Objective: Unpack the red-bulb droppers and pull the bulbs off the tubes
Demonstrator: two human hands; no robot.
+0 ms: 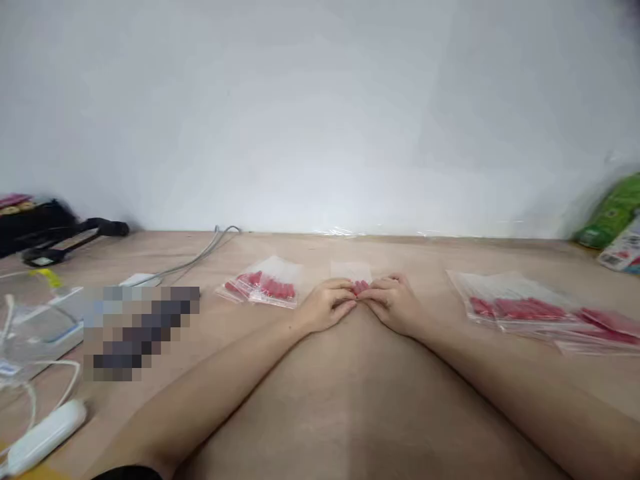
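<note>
A small clear plastic bag with several red stick-like pieces in it lies at the middle of the table, between my hands. My left hand pinches its near left edge, thumb and fingers together. From the other side my right hand pinches the near right edge. The fingers cover part of the bag, and what the red pieces are I cannot make out. To the left lie overlapping clear bags of similar red pieces. More such bags overlap in a row to the right.
At the left are a white power strip, white cables, a white rounded device and a grey cable. A black strap-like object sits farther back. Green packaging stands at the right against the wall.
</note>
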